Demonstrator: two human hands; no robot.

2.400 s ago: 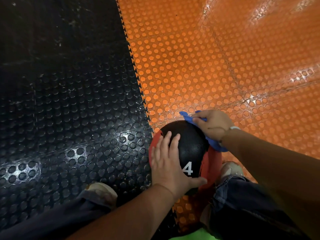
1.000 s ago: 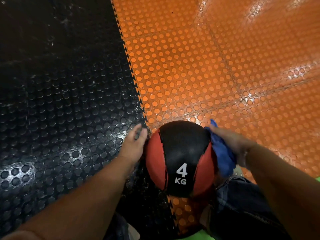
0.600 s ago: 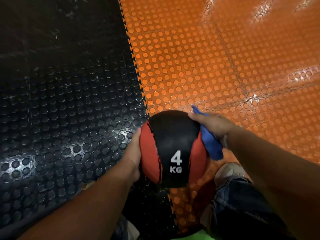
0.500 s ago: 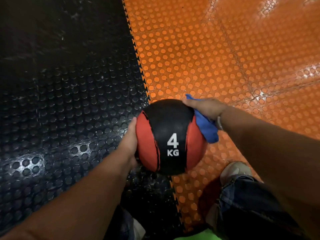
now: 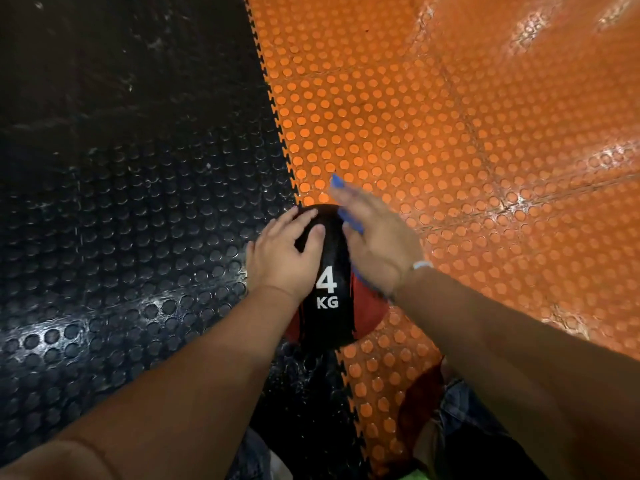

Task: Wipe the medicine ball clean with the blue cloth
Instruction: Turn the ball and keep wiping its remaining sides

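Observation:
The medicine ball [image 5: 329, 306], black with red side panels and a white "4 KG" mark, sits on the seam between the black and orange floor mats. My left hand [image 5: 282, 252] rests on its upper left with fingers spread. My right hand [image 5: 379, 242], blurred by motion, lies flat on the ball's upper right and presses the blue cloth [image 5: 350, 220] against it. The cloth shows past the fingertips and along the hand's left edge; the rest is hidden under the palm.
A black studded mat [image 5: 131, 209] covers the floor on the left and an orange studded mat [image 5: 467, 140] the right. My legs in dark jeans [image 5: 460, 420] are at the bottom, close behind the ball.
The ball has come down and nearer to me. My left hand moved from its left side onto its top. My right hand moved with the cloth onto the upper right.

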